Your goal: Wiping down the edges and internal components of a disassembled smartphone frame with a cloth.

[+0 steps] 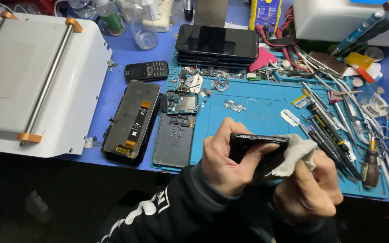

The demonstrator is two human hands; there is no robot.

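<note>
nearest us, we note the left hand (226, 159) clamped around a dark phone (257, 146), held edge-up above the near edge of the blue mat (257, 96). the right hand (309, 189) is closed on a grey cloth (296, 153), which is pressed against the phone's right end. a black sleeve (172, 211) with white print covers the left forearm.

further out, we record a bare back cover (174, 139) and a circuit board (182, 102) at the mat's left side, and a removed screen (133, 119) just beside them on the blue table (118, 54). a razor blade (290, 118) lies on the mat, with screwdrivers (334, 135) and tweezers crowded to the right.

farthest, we find a white machine (32, 81) at left, a small keypad phone (146, 70), and a stack of phones (217, 42).
</note>
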